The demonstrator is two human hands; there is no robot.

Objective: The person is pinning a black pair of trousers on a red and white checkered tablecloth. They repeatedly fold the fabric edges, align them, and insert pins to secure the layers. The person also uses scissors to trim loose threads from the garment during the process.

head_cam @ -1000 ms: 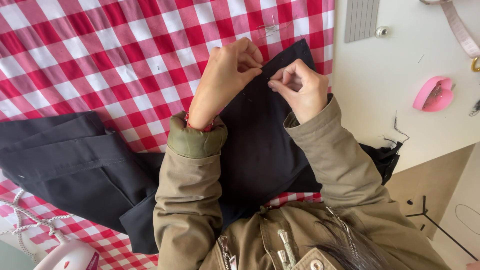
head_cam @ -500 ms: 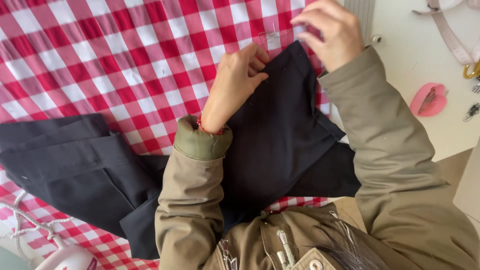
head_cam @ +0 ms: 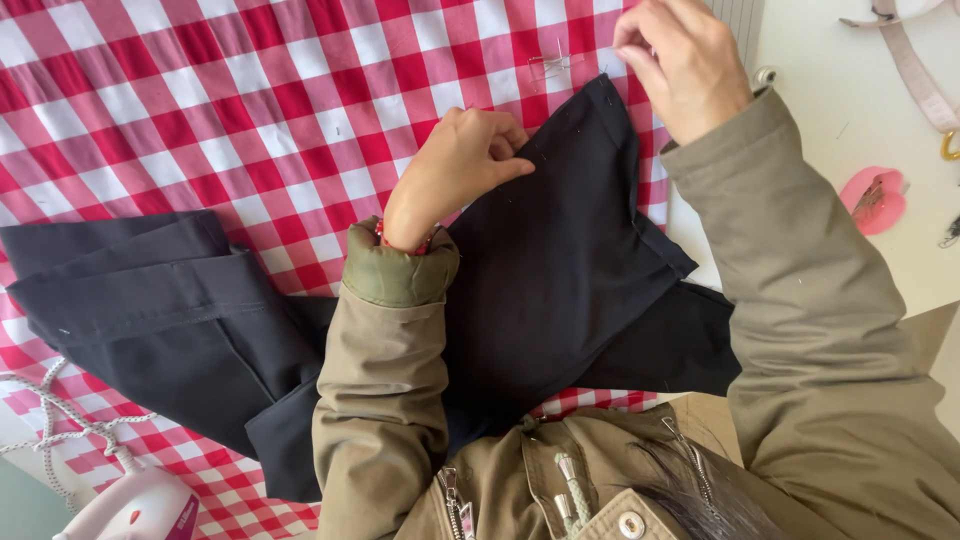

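Dark navy trouser leg (head_cam: 560, 260) lies flat on the red-and-white checked cloth (head_cam: 200, 100), hem end pointing away from the body. Left hand (head_cam: 455, 170) pinches the hem's folded edge, fingers closed on the fabric, pinning it down, likely so the fold keeps its shape. Right hand (head_cam: 680, 60) is raised above the hem's far corner, fingertips pressed together; whether they hold a needle or thread, cannot tell. Pink clip (head_cam: 875, 200) right of the leg; iron (head_cam: 130, 510) at its near left.

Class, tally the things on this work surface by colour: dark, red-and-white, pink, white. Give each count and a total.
Dark garment: 1
Red-and-white checked cloth: 1
Pink things, oval holder and strap: 2
White iron: 1
Total: 5
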